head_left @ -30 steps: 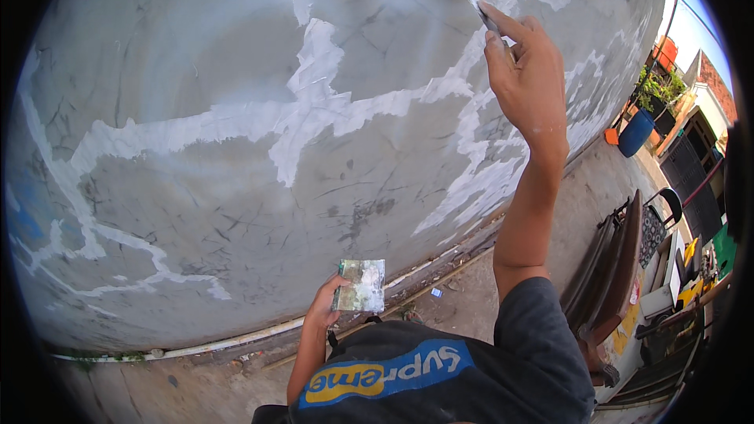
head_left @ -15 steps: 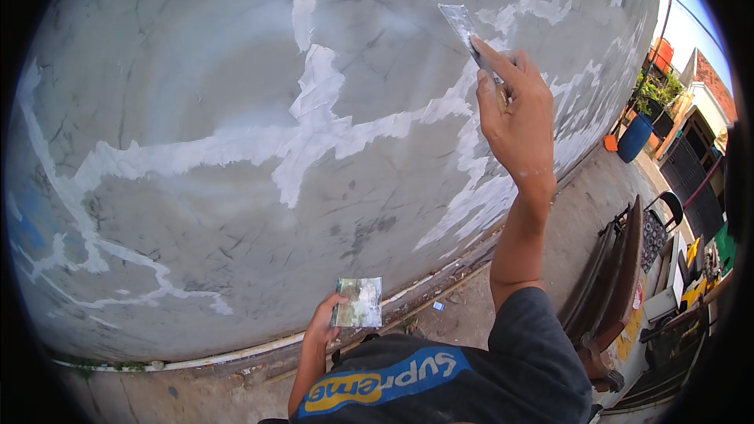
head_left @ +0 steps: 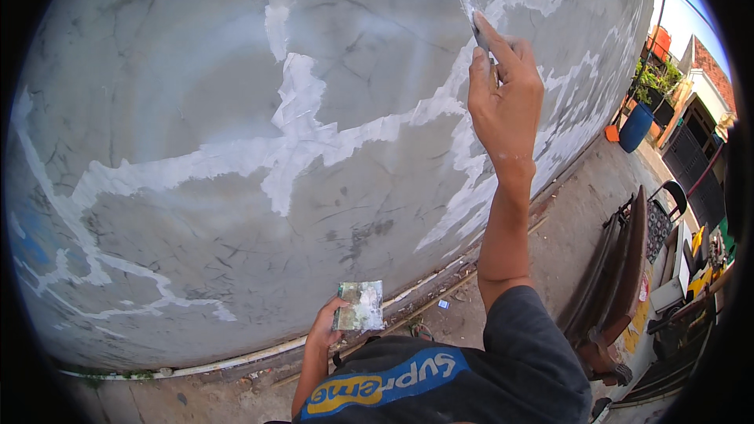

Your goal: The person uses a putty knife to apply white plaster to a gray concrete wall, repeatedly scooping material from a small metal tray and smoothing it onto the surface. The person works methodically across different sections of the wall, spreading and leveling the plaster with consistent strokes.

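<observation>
Raised at upper right, my right hand (head_left: pixel 506 106) grips a putty knife (head_left: pixel 470 1) by its handle, its metal blade at the grey wall (head_left: pixel 165 71); whether it touches I cannot tell. Irregular bands of white filler (head_left: pixel 298 141) run across the cracked surface. Low at the centre, my left hand (head_left: pixel 326 322) holds a square plate (head_left: pixel 360 305) smeared with pale material, in front of my dark T-shirt.
Along the wall's foot run a pipe (head_left: pixel 236 360) and a concrete strip (head_left: pixel 573 157). At right are a curved brown bench (head_left: pixel 624 267), piled furniture and clutter (head_left: pixel 675 275), a blue barrel (head_left: pixel 636 127), plants (head_left: pixel 656 78) and a gated house (head_left: pixel 691 165).
The putty knife in my right hand dipped half a second ago and is now raised again. The wall's filler bands sit lower in view than a second ago; my left hand still holds the plate.
</observation>
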Demonstrator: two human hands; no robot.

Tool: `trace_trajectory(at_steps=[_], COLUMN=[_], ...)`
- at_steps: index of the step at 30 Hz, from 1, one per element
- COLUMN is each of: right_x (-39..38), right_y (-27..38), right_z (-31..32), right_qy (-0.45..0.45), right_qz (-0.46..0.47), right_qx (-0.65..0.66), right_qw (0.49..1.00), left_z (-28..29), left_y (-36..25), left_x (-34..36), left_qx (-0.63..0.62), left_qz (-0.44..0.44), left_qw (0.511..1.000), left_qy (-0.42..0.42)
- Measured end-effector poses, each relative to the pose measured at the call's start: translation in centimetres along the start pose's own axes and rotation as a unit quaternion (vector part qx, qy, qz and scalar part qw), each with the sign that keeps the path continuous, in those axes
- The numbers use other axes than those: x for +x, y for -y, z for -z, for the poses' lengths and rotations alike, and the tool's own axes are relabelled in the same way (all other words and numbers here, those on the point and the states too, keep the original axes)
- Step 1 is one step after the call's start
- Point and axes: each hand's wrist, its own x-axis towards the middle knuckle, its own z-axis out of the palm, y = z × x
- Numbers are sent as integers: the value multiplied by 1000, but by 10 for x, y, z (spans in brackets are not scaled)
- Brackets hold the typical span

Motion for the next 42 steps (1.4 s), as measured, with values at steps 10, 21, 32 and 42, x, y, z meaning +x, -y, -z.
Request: trace_trajectory(at_steps=[10, 21, 32, 42], right_x=[-33, 10, 5, -15], right_y=[2, -4, 1, -22], right_z=[-18, 12, 8, -44], right_qy=[87, 98, 86, -57], right_qz=[-28, -9, -12, -48], right_qx=[1, -63, -27, 42], right_qw=[996, 993, 996, 996], left_z=[-10, -13, -4, -4], left_y=[-2, 3, 2, 5], left_x=[-7, -6, 5, 9], left_qx=[18, 30, 19, 32], left_qz=[-2, -12, 13, 8], left_qw=[1000, 999, 999, 999], left_qy=[8, 21, 33, 8])
